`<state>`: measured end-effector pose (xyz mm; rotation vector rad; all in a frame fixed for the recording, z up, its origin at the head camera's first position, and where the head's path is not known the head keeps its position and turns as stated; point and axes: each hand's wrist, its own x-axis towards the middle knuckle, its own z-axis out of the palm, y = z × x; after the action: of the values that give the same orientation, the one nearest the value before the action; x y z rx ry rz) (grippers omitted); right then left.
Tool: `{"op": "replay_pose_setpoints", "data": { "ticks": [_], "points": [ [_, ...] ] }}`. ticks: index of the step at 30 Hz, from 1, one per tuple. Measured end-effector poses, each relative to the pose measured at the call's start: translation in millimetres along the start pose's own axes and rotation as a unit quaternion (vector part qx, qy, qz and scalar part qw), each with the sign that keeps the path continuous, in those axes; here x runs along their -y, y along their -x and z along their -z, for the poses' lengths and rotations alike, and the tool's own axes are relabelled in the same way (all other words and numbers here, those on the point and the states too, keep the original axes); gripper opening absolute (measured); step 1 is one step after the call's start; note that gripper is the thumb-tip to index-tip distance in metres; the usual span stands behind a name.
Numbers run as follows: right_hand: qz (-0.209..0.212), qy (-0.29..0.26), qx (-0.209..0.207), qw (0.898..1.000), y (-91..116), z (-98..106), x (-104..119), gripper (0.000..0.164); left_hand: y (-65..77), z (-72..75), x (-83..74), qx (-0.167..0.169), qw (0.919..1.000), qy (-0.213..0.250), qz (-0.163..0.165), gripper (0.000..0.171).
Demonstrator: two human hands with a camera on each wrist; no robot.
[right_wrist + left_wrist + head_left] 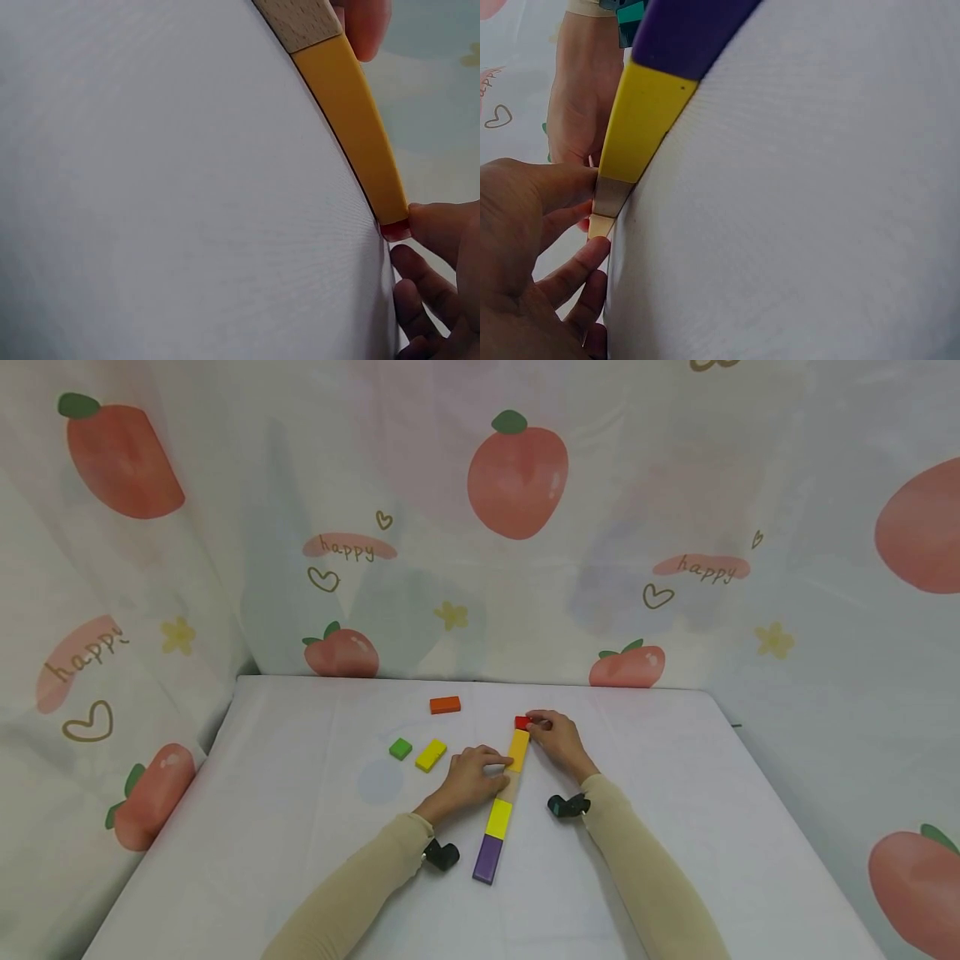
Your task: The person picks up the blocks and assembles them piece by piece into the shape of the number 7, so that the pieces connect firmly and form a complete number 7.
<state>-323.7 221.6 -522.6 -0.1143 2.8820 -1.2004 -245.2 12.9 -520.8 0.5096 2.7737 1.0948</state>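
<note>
A straight row of flat blocks runs away from me: a purple block (487, 859), a yellow block (498, 819), a bare wooden block (507, 787), an orange-yellow block (518, 750) and a small red block (522, 722) at the far end. My left hand (471, 779) touches the row's left side, thumb by the wooden block and a fingertip at the orange-yellow one. At the far end my right hand (557, 739) holds the red block between thumb and finger, seen in the right wrist view with the red block (395, 230) against the orange-yellow block's end.
Left of the row lie a green block (401, 748), another yellow block (431, 755) and, farther back, an orange block (445, 705). A white cloth covers the table (300, 810). A printed curtain (420, 585) stands behind its back edge.
</note>
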Motion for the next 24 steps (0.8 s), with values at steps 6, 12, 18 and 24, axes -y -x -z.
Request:
{"op": "replay_pose_setpoints", "data": {
  "ticks": [6,12,18,24],
  "points": [
    [-0.006,-0.013,-0.009,1.000,3,1,0,0.035,-0.3,-0.6,0.8,0.002,1.0000,-0.002,-0.003,0.034],
    [-0.021,-0.029,-0.012,0.999,8,3,2,0.034,-1.1,-0.3,2.1,0.006,1.0000,0.000,0.000,0.035],
    [-0.048,-0.038,0.010,0.998,12,3,3,0.038,-2.5,-0.7,3.2,0.009,0.9999,0.004,0.009,0.035],
    [-0.044,-0.029,0.017,0.998,15,0,4,0.039,-2.3,-0.9,3.4,0.009,0.9999,0.000,0.006,0.035]
  ]
}}
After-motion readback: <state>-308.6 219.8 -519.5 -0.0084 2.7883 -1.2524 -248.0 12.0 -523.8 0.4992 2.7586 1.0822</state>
